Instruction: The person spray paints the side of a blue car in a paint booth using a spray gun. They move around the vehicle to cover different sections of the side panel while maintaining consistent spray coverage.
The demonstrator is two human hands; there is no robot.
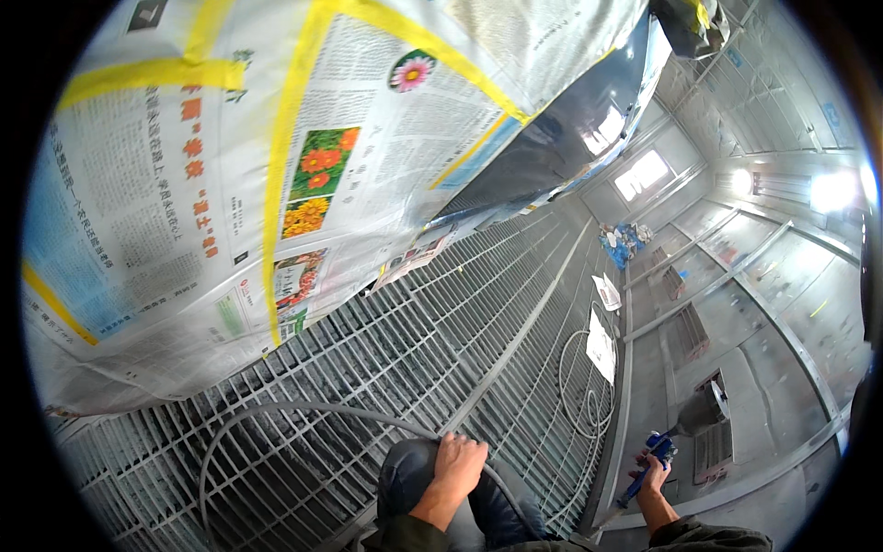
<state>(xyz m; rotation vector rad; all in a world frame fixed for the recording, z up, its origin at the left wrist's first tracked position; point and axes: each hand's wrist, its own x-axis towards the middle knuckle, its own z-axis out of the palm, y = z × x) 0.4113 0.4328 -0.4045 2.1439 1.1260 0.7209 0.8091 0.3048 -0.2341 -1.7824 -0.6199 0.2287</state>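
My left hand (pixel 452 474) is closed on a grey hose (pixel 331 410) beside my dark-clad knee (pixel 405 474). The hose loops across the metal floor grating. At lower right my right hand (pixel 655 474) grips a blue spray gun (pixel 659 453), which has a grey cup (pixel 704 412) attached. On the left and above stands a vehicle body (pixel 589 106), partly covered in newspaper sheets (pixel 359 147) fixed with yellow masking tape (pixel 276 230); a glossy dark strip of bodywork shows between the covered parts.
A booth with metal-framed wall panels (pixel 773 304), vents (pixel 694 336), lights (pixel 832 189) and a window (pixel 641 175). Along the wall lie coiled hose (pixel 589 425), white sheets (pixel 600 345) and a pile of blue and white scraps (pixel 624 244).
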